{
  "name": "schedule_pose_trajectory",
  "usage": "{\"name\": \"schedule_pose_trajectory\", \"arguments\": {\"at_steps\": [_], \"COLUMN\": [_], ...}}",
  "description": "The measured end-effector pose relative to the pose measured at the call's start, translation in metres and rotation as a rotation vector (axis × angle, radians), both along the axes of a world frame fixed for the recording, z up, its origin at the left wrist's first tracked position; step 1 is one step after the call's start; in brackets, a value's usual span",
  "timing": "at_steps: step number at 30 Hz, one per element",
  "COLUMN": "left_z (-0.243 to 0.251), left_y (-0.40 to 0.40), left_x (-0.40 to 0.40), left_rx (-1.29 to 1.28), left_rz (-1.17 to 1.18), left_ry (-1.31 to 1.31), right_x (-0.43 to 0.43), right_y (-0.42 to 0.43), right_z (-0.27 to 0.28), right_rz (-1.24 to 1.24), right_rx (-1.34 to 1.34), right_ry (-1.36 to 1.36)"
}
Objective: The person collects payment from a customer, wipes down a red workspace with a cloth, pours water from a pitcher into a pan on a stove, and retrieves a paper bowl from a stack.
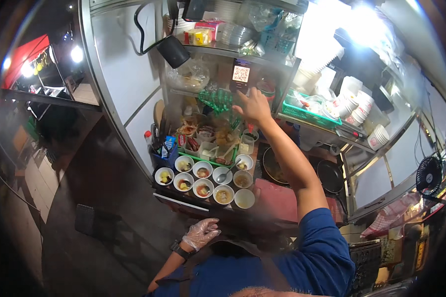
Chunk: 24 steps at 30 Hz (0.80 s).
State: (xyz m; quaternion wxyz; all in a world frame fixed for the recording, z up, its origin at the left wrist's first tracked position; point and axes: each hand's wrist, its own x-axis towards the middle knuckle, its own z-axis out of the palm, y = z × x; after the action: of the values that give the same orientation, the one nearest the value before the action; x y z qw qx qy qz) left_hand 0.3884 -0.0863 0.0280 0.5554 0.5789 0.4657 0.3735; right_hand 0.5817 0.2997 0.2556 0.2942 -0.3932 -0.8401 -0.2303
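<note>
Bare and stretched forward, my right hand [253, 105] hangs with bent fingers just below a dark card bearing a printed code [241, 73] under the shelf; whether it touches anything there I cannot tell. My left hand [203, 233], in a clear plastic glove, is near my body with loosely curled fingers and nothing visible in it. Between them, rows of white bowls [203, 188] hold sauces and bits of food. A metal spoon [223, 177] rests in one bowl. Behind them a green basket [212, 162] carries tubs of ingredients.
A red board [277, 200] lies right of the bowls, near a pan [273, 167] and a black frying pan [330, 176]. A blue basket [166, 160] with utensils stands left. Overhead, a metal-edged shelf holds a green tray [310, 114] and stacked paper cups [360, 104].
</note>
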Motion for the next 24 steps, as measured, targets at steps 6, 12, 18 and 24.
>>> {"name": "schedule_pose_trajectory", "arguments": {"at_steps": [6, 12, 18, 24], "left_z": [-0.03, -0.061, 0.003, -0.013], "left_y": [-0.022, -0.019, -0.001, 0.012], "left_x": [-0.016, -0.013, 0.002, 0.024], "left_rx": [-0.123, -0.14, 0.098, -0.02], "left_rz": [0.042, -0.089, -0.147, -0.125], "left_ry": [0.026, -0.046, 0.227, 0.169], "right_x": [-0.001, -0.018, 0.002, 0.075], "right_y": [0.003, -0.072, -0.28, -0.368], "right_z": [-0.007, -0.022, -0.124, -0.202], "right_rz": [-0.082, 0.32, 0.933, 0.668], "right_rx": [0.017, 0.031, -0.901, -1.144], "right_ry": [0.043, 0.316, 0.097, 0.316]}}
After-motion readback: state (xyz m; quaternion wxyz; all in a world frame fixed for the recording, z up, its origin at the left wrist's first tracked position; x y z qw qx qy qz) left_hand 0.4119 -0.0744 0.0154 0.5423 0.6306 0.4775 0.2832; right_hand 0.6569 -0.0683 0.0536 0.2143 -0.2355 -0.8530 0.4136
